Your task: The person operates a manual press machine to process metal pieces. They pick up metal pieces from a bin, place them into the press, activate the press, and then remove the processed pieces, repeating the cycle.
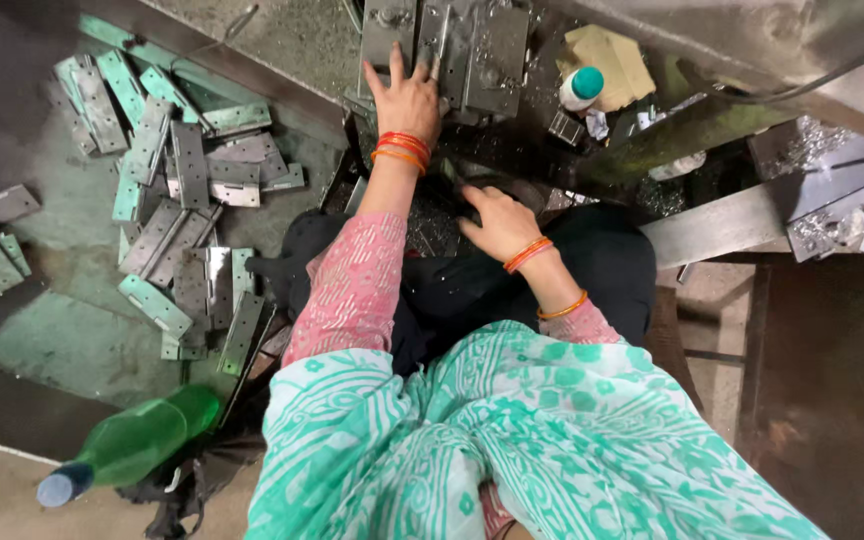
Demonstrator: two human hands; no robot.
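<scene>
Fingers of my left hand [409, 100] are spreading flat over the grey metal plates [472, 55] up on the machine bed, palm down, pressing rather than gripping; nothing is closed inside the hand. My right hand [500, 222] is sitting lower, near my lap, fingers curling loosely over the dark scrap-covered surface in front of me. Can't tell if it's actually pinching anything, the fingertips are lost in shadow.

The plates I'm touching are lying side by side at the top edge of view, just beside a small white bottle with a teal cap [580, 88] and a piece of tan cardboard [607, 55]. Off to my left, a loose pile of hinge leaves [177, 190] is lying scattered on the green-grey floor. A green plastic bottle [137, 440] is lying on its side near my left knee, well apart from both hands.
</scene>
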